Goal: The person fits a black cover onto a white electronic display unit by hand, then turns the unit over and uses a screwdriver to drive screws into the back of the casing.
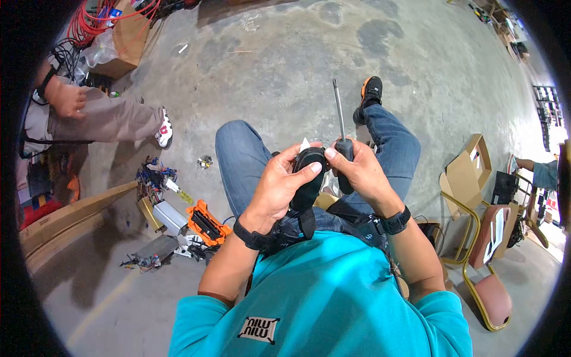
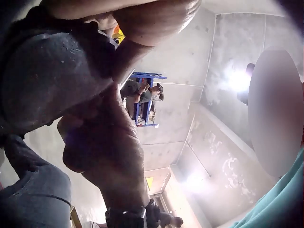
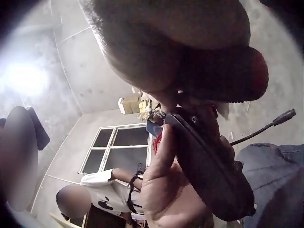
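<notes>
Black housing (image 1: pixel 309 175): clasped in my left grip (image 1: pixel 278 185), fingers curled round. Screwdriver (image 1: pixel 341 126): at its 3 o'clock, handle enclosed by my right grip (image 1: pixel 358 174), shaft points toward 12 o'clock.

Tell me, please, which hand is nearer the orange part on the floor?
Left. The left hand is above and right of the orange part; the right hand lies farther right, gripping a screwdriver.

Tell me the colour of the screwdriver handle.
Black. The screwdriver handle shows best in the head view, gripped by the right hand.
</notes>
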The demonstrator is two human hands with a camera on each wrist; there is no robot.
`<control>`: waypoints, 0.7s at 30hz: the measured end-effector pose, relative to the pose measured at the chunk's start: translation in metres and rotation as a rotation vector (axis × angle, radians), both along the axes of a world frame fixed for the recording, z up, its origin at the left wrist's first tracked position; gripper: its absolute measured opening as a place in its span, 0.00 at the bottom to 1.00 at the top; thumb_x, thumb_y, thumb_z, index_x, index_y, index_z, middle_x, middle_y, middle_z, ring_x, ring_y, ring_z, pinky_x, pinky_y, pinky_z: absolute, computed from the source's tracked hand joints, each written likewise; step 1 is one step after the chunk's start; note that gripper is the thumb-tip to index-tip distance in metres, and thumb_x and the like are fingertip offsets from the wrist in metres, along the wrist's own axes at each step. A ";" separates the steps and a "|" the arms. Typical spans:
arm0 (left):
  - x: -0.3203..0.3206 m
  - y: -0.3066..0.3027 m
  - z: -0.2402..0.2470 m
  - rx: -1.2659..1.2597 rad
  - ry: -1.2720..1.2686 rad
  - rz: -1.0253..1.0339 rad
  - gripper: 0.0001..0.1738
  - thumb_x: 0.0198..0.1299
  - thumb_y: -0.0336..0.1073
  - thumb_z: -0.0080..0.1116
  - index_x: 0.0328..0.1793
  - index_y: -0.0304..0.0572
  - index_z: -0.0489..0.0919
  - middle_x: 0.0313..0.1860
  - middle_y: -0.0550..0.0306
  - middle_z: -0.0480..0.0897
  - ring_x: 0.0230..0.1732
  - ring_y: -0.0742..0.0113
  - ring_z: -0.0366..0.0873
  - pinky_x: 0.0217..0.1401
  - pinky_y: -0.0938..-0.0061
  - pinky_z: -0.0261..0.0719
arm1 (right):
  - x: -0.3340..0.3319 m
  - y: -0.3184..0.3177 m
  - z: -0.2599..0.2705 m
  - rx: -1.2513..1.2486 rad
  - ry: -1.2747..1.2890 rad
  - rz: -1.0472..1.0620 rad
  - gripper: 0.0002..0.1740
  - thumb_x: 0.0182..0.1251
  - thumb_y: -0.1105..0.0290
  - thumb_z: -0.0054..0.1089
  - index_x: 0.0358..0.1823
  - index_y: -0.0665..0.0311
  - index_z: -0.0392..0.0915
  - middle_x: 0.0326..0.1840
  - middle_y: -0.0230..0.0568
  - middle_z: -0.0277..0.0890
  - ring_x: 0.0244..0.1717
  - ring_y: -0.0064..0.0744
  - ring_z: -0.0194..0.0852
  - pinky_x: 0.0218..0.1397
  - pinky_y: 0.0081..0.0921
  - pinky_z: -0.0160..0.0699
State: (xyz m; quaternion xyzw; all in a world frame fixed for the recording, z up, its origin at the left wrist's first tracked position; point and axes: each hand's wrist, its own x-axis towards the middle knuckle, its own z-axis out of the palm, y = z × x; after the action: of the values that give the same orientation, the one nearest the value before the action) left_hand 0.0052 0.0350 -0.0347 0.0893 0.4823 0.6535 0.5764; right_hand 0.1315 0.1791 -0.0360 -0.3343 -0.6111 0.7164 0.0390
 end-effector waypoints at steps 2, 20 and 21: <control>-0.001 -0.001 -0.003 0.009 -0.026 -0.013 0.19 0.65 0.29 0.64 0.62 0.36 0.78 0.48 0.60 0.83 0.49 0.73 0.80 0.54 0.77 0.78 | 0.000 -0.001 -0.002 -0.015 0.014 0.001 0.17 0.72 0.55 0.63 0.36 0.62 0.75 0.23 0.23 0.70 0.24 0.14 0.64 0.26 0.19 0.63; 0.010 0.005 -0.017 0.065 0.009 0.049 0.19 0.65 0.26 0.63 0.62 0.34 0.78 0.50 0.62 0.84 0.50 0.76 0.80 0.56 0.77 0.79 | -0.002 0.001 0.006 -0.036 -0.050 -0.056 0.11 0.70 0.63 0.64 0.35 0.63 0.77 0.27 0.22 0.71 0.28 0.14 0.65 0.32 0.17 0.64; 0.009 0.004 -0.015 0.069 -0.001 0.055 0.19 0.65 0.27 0.63 0.62 0.35 0.78 0.49 0.62 0.84 0.49 0.76 0.80 0.54 0.77 0.79 | -0.001 0.001 0.005 -0.054 -0.035 -0.042 0.11 0.70 0.63 0.64 0.36 0.63 0.77 0.27 0.22 0.71 0.28 0.14 0.65 0.32 0.17 0.64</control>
State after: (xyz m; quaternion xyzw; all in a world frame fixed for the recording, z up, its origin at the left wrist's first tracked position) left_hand 0.0146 0.0392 -0.0494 0.0956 0.4615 0.6854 0.5551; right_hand 0.1301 0.1805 -0.0308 -0.3604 -0.5848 0.7259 0.0344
